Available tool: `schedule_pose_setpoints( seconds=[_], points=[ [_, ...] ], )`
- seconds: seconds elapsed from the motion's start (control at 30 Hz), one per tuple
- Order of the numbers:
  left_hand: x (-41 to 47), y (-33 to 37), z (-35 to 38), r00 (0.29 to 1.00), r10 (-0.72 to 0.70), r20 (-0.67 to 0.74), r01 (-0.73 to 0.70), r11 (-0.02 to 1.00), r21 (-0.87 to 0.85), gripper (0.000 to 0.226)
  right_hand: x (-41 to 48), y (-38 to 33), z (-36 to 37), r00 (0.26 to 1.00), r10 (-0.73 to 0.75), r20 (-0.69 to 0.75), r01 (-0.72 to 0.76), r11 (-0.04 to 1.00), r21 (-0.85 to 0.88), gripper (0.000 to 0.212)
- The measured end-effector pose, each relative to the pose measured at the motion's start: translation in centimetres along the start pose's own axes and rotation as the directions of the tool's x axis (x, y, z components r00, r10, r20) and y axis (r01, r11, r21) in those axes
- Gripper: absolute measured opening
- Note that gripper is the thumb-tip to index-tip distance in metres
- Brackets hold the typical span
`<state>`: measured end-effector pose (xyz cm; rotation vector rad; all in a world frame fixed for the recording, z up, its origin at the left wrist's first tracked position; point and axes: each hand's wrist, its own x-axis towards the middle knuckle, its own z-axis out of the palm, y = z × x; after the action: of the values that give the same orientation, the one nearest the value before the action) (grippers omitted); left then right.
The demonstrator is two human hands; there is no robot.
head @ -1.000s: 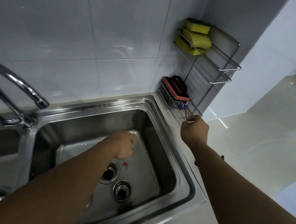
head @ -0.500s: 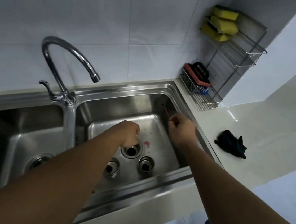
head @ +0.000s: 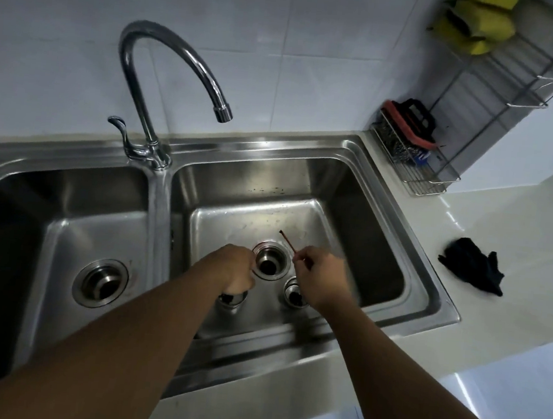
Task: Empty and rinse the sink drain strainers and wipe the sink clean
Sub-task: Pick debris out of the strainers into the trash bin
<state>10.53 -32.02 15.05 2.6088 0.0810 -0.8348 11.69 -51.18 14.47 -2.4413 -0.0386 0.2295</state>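
Head view, looking down on a double stainless-steel sink set in a pale counter. Right basin: an open drain hole with two loose strainer cups lying on the basin floor just in front of it. The left strainer is largely hidden beneath the left hand, which is curled closed over its top; whether the fingers actually grip it cannot be told. The right strainer lies uncovered with dark matter inside, partly behind the right hand. That hand is pinched closed on a thin reddish stick, whose dark tip points up and away over the basin floor. Left basin: its drain fitting sits in place. Faucet arches over the divider. Wire rack in the corner: lower basket holds a red-and-black scrubber, upper shelf yellow sponges. A dark cloth lies crumpled on the counter. No legible writing anywhere
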Motion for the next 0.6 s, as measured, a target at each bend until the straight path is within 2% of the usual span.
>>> schedule_pose_setpoints(
  seconds=[0.2,0.37,0.6],
  points=[
    [1.6,-1.9,2.6,1.000,-0.019,-0.003,0.019,0.999,0.036,0.047,-0.2,1.2,3.0,0.998,0.019,0.063,-0.019,1.000,0.000,0.015],
    [2.8,-3.0,4.3,1.000,-0.027,-0.009,0.028,0.994,0.103,0.052,0.0,1.6,4.4,0.998,-0.014,0.061,0.018,0.998,-0.057,0.017],
    [3.9,-3.5,6.0,0.999,-0.036,-0.012,0.037,0.989,0.146,0.071,0.9,1.7,5.1,0.997,0.008,0.079,-0.005,1.000,-0.031,0.016]
  ],
)
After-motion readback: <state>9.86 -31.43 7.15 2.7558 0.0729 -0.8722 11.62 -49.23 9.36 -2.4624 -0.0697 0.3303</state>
